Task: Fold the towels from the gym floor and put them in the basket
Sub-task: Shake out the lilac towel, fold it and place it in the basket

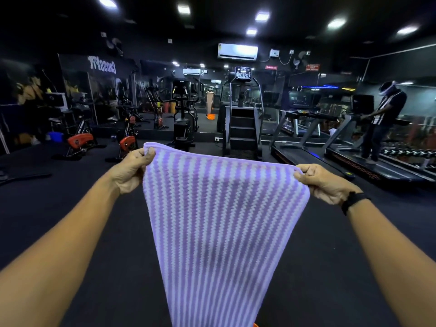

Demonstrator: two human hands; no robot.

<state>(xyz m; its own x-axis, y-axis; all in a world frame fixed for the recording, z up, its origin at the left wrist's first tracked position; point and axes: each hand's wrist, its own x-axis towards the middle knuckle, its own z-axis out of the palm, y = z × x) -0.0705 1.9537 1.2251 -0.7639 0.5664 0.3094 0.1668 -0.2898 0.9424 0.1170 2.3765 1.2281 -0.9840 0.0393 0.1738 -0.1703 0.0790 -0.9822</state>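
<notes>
Clearly, both hands first:
Left hand: the left hand (132, 168) has its fingers curled around the upper left corner of the purple-and-white zigzag-striped cloth towel (224, 227), thumb on top.
Right hand: the right hand (323, 182) pinches the upper right corner, knuckles bent, a black wristband (352, 201) on its wrist.
Arm pose: both forearms reach forward and apart at chest height, the left hand slightly higher.
Why held so: probably to stretch the top edge taut and let the cloth hang flat, ready for a first fold.
Towel: off the dark rubber gym floor (70, 197), hanging between the arms; its lower end runs out of view.
Basket: an orange sliver (256, 324) at the bottom edge may be it; I cannot tell.
Surroundings: a black stair-climber machine (240, 119) stands beyond, and a person (382, 119) stands on a treadmill (368, 168).
</notes>
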